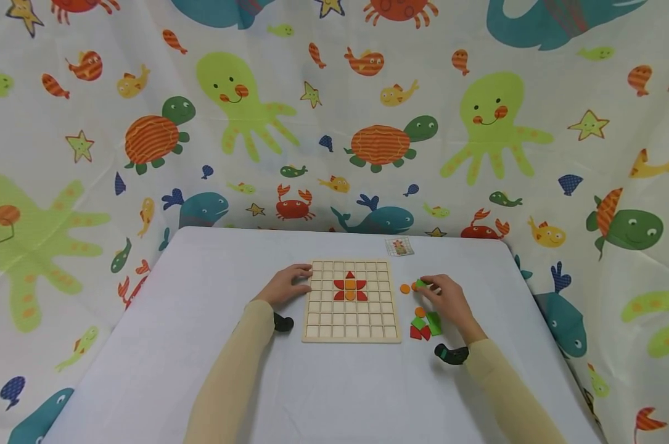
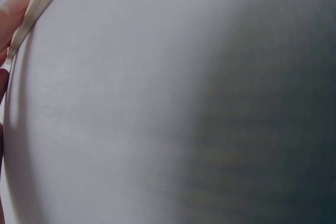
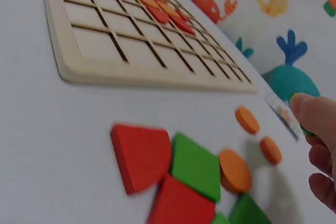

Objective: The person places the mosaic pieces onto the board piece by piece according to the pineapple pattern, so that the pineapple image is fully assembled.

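Observation:
A wooden grid board lies on the table; red and orange pieces form a figure in its squares. My left hand rests against the board's left edge, its thumb touching the rim in the left wrist view. To the right of the board, my right hand pinches a small green piece, mostly hidden by the thumb in the right wrist view. Beneath and beside that hand lie orange discs. Closer to me are a green square, red pieces with one rounded corner and another orange disc.
A small printed card lies beyond the board's far right corner. The white-covered table meets a curtain with sea animals at its back. Black straps are on both wrists.

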A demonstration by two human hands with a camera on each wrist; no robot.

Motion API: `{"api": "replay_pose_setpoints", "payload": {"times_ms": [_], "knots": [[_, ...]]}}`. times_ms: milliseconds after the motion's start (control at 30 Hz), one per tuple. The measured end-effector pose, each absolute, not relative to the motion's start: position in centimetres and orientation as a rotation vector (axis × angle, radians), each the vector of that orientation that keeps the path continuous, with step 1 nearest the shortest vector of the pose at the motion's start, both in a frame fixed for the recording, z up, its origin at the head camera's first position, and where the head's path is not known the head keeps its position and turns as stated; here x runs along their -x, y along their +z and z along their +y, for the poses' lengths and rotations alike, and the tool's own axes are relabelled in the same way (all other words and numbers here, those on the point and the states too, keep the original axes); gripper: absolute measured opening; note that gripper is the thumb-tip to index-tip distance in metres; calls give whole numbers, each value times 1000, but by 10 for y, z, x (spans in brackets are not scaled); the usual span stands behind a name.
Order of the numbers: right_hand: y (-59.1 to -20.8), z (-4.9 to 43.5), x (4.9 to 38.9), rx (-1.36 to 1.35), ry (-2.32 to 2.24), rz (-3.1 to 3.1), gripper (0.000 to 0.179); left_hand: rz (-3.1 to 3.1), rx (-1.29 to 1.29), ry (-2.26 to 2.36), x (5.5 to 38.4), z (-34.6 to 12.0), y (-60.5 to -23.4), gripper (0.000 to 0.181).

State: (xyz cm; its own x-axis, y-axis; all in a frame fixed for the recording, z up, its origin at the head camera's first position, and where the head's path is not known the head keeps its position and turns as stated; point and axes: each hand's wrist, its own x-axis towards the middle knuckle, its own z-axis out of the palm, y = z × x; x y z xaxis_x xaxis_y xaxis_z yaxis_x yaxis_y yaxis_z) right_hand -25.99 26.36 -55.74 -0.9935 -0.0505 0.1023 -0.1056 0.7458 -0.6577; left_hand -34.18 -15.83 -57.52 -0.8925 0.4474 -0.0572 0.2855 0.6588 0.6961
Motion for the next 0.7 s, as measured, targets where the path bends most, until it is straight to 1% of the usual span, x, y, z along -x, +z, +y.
{"api": "replay_pose_setpoints", "payload": {"times_ms": [200,300,433,700], "knots": [[-549,211,263,-400,1110,-2844,28,2647,-603,1058,342,-159,-574,48],[-550,187,262,-528,1111,-2865,26,2645,-592,1061,340,-158,-572,49],[-555,158,263,-675,1004,-2886,24,2648,-572,1057,339,-157,-569,49],[-560,128,260,-693,875,-2929,29,2647,-577,1043,339,-157,-571,49]]}}
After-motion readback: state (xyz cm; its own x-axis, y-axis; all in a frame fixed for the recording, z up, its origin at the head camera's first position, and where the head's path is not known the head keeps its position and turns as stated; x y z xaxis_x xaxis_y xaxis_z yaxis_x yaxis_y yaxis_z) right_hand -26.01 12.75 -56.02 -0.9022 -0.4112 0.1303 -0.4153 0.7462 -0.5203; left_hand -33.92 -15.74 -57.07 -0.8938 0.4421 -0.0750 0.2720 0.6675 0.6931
